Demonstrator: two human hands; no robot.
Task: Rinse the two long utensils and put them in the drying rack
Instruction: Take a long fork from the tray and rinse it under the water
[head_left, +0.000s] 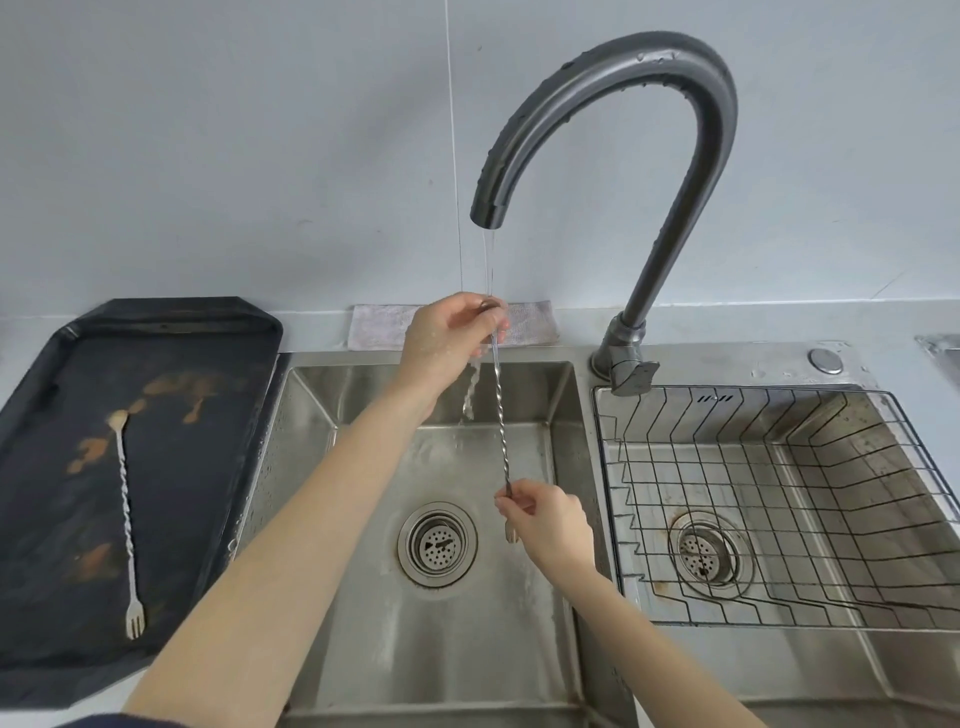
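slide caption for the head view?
Both hands rinse one stirrer under the tap; the other waits on the tray.

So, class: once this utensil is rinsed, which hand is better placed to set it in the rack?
Probably the right hand: it grips the utensil low, nearest the rack.

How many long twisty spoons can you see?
2. One twisted bar spoon is held under the running tap by both hands; the other bar spoon lies on the dark tray at left.
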